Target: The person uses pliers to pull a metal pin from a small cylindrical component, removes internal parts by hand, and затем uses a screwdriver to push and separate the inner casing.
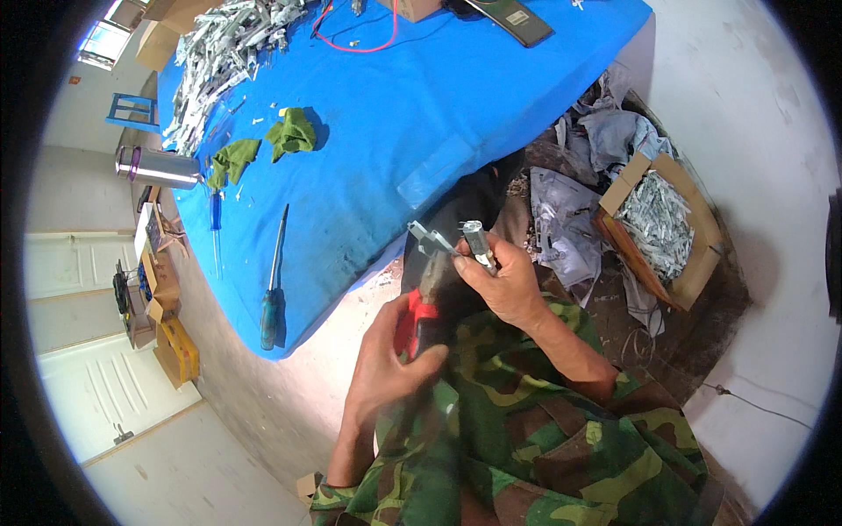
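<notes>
My left hand (386, 359) is closed around red-handled pliers (412, 323), whose jaws point up and are slightly blurred. In my right hand (513, 285), a small silver-grey metal piece (476, 243) is pinched between thumb and fingers. A thin, light-coloured bracket-like piece (427, 237) juts out beside it, just above the plier jaws. Whether the jaws touch it, I cannot tell. Both hands are above my lap, off the near edge of the table.
On the blue-covered table (368, 131) lie a teal-handled screwdriver (270, 307), a blue-handled screwdriver (216, 215), green cloth pieces (291, 134), a steel flask (162, 167), a phone (513, 19) and a heap of metal pieces (224, 61). At right, a cardboard box (702, 263) holds similar pieces.
</notes>
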Demonstrator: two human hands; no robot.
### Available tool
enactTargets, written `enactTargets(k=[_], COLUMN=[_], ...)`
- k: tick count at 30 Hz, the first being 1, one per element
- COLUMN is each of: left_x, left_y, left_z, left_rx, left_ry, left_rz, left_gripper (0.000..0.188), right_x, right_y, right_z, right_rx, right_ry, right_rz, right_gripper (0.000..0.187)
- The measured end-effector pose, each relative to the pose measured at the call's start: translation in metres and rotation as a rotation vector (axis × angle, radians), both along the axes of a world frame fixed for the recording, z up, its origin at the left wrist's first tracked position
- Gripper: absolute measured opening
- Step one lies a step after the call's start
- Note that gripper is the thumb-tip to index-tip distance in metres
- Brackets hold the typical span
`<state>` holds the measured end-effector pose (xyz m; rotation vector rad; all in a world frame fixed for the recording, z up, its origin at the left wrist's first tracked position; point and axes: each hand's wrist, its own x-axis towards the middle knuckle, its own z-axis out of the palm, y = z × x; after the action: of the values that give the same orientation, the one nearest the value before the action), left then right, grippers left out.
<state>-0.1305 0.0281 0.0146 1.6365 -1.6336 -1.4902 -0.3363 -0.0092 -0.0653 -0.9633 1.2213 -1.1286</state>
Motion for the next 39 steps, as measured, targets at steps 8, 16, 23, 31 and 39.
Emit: enactTargets(k=[8, 16, 23, 31, 39], left_x=[-0.024, -0.04, -0.036, -0.019, -0.037], left_y=[0.008, 0.01, 0.011, 0.007, 0.005], left_z=[-0.023, -0.029, -0.027, -0.035, -0.027], left_rx=[0.083, -0.231, -0.18, -0.091, -0.078], left_ry=[-0.002, -0.311, -0.264, -0.174, -0.217], left_rz=[0.012, -0.024, 0.007, -0.019, -0.037], left_gripper=[0.062, 0.048, 0.043, 0.048, 0.043], right_x=[-0.01, -0.015, -0.02, -0.061, -0.135], right_y=[-0.004, -0.004, -0.004, -0.017, 0.013], right_z=[-0.002, -0.013, -0.017, -0.077, -0.162], right_rx=[-0.434, -0.538, -0.492, 0.1, 0.489], right_ry=[0.405, 0.536, 0.551, 0.15, -0.248], right_rz=[-0.132, -0.22, -0.251, -0.356, -0.889], right_gripper=[0.014, 0.013, 0.016, 0.022, 0.017])
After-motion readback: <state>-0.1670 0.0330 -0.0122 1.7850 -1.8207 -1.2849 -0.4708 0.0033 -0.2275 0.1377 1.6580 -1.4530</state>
